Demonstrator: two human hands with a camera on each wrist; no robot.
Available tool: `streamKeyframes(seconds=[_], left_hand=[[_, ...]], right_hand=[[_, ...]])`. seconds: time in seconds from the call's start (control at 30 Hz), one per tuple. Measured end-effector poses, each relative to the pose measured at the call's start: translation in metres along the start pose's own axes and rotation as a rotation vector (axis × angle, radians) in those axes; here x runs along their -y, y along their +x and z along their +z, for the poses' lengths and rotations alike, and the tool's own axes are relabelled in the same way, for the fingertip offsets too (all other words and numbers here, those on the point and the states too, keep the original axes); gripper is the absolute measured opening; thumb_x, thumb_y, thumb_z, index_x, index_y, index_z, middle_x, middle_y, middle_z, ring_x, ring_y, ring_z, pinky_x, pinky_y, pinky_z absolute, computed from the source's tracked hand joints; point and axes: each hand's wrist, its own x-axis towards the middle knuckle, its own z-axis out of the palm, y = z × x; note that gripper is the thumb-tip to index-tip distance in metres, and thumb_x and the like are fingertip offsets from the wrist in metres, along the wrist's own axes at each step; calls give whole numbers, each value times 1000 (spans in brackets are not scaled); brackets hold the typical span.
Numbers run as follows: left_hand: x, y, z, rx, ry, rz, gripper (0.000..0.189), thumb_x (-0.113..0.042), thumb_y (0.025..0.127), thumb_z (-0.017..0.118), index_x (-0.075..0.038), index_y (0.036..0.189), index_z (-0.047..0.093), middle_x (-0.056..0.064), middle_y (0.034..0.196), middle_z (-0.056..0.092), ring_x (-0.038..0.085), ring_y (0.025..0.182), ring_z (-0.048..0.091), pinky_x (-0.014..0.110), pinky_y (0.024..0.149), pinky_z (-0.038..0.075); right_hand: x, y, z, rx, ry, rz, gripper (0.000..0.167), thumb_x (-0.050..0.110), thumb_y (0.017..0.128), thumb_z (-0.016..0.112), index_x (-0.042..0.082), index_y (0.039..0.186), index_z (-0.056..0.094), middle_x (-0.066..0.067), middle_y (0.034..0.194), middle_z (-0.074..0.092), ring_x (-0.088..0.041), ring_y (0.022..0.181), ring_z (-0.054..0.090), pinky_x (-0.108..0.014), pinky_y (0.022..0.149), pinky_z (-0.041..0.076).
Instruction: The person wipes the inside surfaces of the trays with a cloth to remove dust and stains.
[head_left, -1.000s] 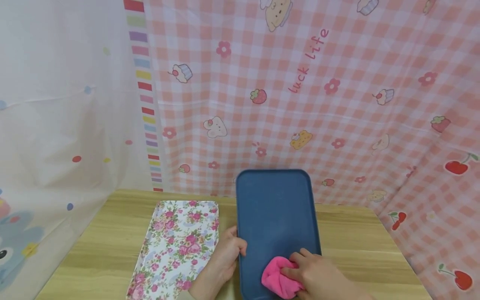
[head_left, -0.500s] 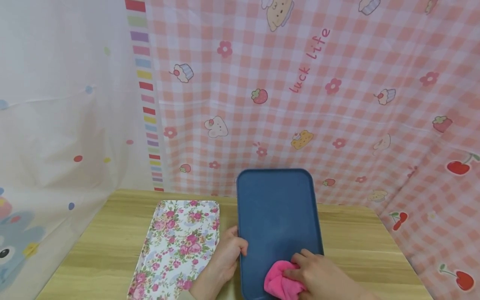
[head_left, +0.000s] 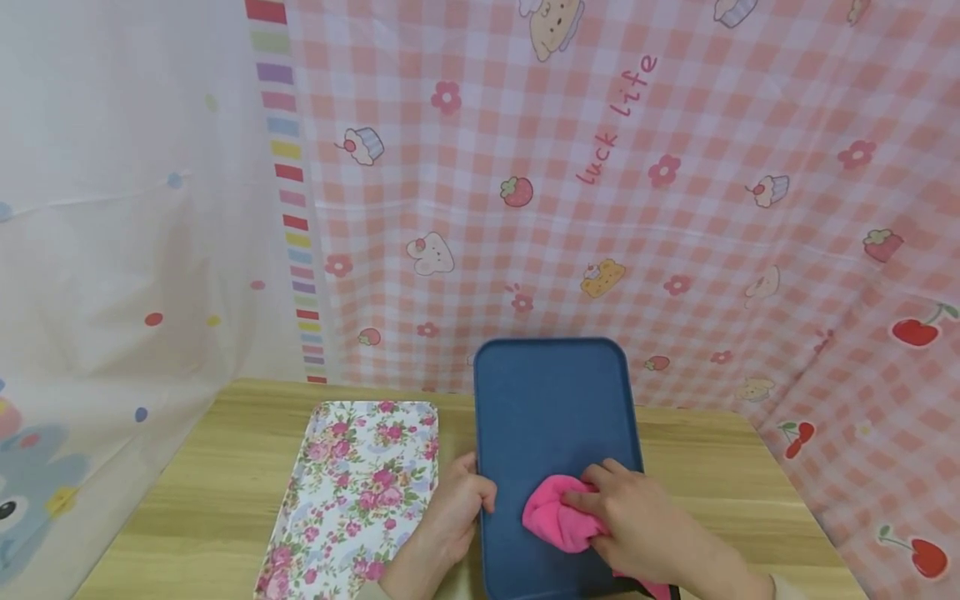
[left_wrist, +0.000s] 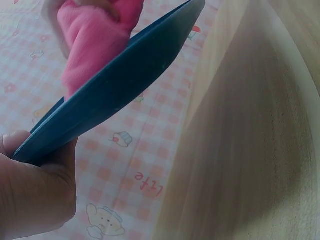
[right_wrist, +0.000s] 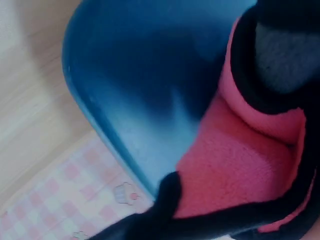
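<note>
Right hand had just travelled away from the person: against the preceding head views, it and the pink cloth sat farther up the blue rectangular tray, nearer its middle than its near end. Left hand and tray showed little shift. Read as a lengthwise wiping stroke, with the tray steadied so that the cloth did the moving (judgement). Tray lay immediately right of the left fingers and beneath the right fingers, with the cloth between. Long axis ran fore and aft, roughly along the gripped left rim; the far short end pointed toward the checked curtain, beyond both sets of fingers. Inner face was turned up toward the person. Left wrist view showed the tray tilted, the visible part clear of the wooden surface; contact at the near end could not be judged. Left fingers were curled round the left long rim, thumb over it, no slack visible. Right fingers were bent into the bunched cloth, holding it to the tray; tips partly hidden in the folds. Floral-patterned tray lay flat, left of the left fingers, long axis also fore and aft.
</note>
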Motion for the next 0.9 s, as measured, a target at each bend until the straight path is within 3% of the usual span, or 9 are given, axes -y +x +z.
streamKeyframes(seconds=[0.23,0.5,0.9], left_hand=[[-2,-1,0,-2,-5,7,68,11,52,45,8,118,64,5,106,69,18,94,63,27,72,52],[-2,-1,0,0,-22,-12,58,11,53,46,4,107,66,2,96,69,17,87,63,27,70,51],[-2,-2,1,64,-29,-28,61,11,53,44,4,110,64,5,97,69,18,84,62,25,65,48]], right_hand=[[-9,13,-2,-49,-44,115,40,11,75,79,15,114,80,-3,104,68,-18,90,58,-32,68,56],[-22,26,-9,-83,-76,202,43,12,76,76,13,119,79,-5,107,68,-19,92,58,-33,67,56],[-42,46,-26,-123,-39,352,47,12,81,72,7,128,74,-15,115,66,-31,102,61,-40,63,57]])
